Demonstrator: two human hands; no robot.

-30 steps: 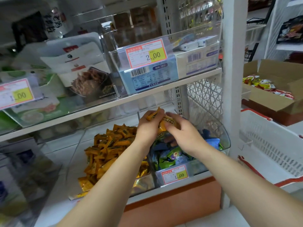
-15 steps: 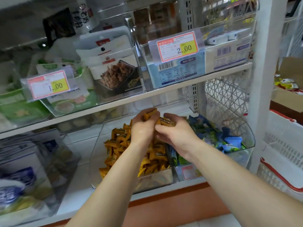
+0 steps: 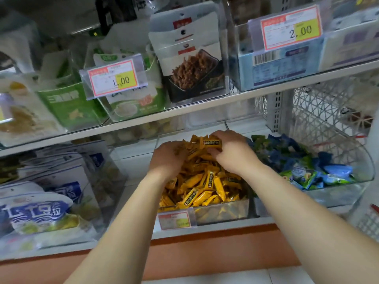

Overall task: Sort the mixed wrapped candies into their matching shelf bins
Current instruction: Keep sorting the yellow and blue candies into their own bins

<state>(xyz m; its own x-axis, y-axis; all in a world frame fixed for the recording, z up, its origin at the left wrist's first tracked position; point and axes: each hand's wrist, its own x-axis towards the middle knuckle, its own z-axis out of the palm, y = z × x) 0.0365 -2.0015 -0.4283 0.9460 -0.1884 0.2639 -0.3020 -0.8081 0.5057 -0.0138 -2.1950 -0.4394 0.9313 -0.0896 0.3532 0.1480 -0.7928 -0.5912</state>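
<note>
A clear bin (image 3: 223,212) on the lower shelf is heaped with yellow wrapped candies (image 3: 203,185). Both hands hover over its back part. My left hand (image 3: 167,158) is cupped on several yellow candies. My right hand (image 3: 233,152) grips more of them, one with a dark label sticking out at the fingertips. To the right stands a second clear bin (image 3: 338,193) filled with blue and green wrapped candies (image 3: 307,167). The two hands nearly touch above the yellow heap.
Upper shelf (image 3: 184,113) runs just above my hands, carrying snack pouches and price tags. Bagged snacks (image 3: 41,201) fill the lower shelf on the left. A white lattice side panel (image 3: 320,111) closes the shelf on the right. An orange base strip (image 3: 205,253) lies below.
Both hands, holding yellow candies, have moved left from above the blue-and-green bin to above the yellow bin. The view has swung left and closer to the shelf.
</note>
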